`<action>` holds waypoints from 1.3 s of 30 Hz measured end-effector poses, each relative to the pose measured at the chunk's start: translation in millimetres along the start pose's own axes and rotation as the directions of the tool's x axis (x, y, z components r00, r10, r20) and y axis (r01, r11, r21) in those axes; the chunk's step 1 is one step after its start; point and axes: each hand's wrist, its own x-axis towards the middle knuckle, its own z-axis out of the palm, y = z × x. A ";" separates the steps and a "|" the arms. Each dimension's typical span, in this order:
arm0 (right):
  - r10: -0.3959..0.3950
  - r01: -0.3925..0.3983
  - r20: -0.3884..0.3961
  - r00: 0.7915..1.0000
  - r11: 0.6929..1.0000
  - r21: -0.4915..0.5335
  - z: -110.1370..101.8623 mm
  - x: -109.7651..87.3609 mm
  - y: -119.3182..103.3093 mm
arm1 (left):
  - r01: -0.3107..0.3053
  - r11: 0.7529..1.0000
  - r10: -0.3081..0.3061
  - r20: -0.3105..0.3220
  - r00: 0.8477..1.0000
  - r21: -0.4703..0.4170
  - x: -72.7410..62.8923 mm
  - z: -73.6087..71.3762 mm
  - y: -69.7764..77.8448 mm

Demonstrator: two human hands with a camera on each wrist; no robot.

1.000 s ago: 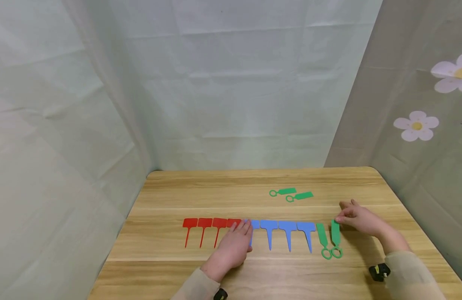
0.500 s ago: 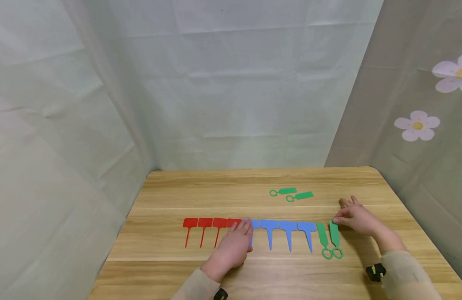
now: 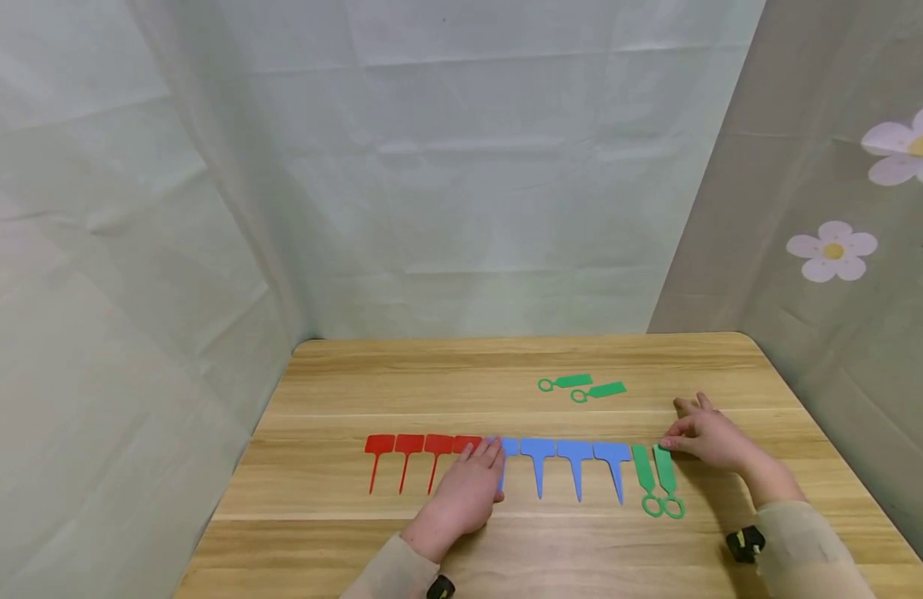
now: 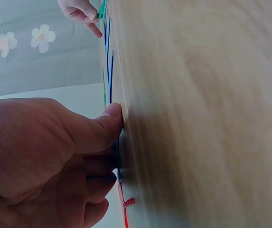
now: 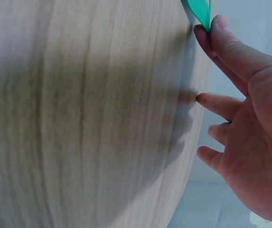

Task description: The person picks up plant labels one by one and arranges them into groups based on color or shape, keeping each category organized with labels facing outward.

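Observation:
My right hand (image 3: 712,439) pinches the upper end of a green ring-ended plant tag (image 3: 665,470) between thumb and index finger. In the right wrist view the green tip (image 5: 201,13) sits between those two fingers, the other fingers spread. Left of it lies a second green tag (image 3: 644,468), ring toward me; the rings are side by side. My left hand (image 3: 467,491) rests with extended fingers over the last red T-shaped plant label (image 3: 467,443) and the first blue T-shaped label (image 3: 510,448), hiding most of both.
More red labels (image 3: 410,445) continue the row at left. Other blue labels (image 3: 575,450) stretch right toward the green tags. Two further green tags (image 3: 574,382) lie farther back on the wooden table (image 3: 402,383). Cloth walls (image 3: 469,208) stand behind and beside it.
My right hand has moved slightly left with the pinched green tag, whose upper end now sits closer to the neighbouring green tag. My left hand has stayed in place.

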 end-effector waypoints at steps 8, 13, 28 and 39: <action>-0.012 0.012 -0.008 1.000 1.000 0.001 0.6 1.0 4.6 | 0.005 1.000 -0.005 0.008 1.000 -0.009 0.7 0.5 -0.4; -0.005 0.005 -0.005 1.000 1.000 0.018 -0.1 0.6 3.0 | 0.005 1.000 -0.005 0.005 1.000 -0.016 -0.2 0.3 0.5; 0.016 -0.014 -0.063 0.998 1.000 0.028 -2.9 -0.3 -4.0 | 0.032 0.999 -0.032 -0.039 0.999 -0.009 1.4 8.1 1.6; 0.036 -0.036 -0.052 0.998 0.999 0.008 -5.6 0.1 -4.6 | 0.026 1.000 -0.026 -0.078 0.997 0.005 0.5 8.8 1.2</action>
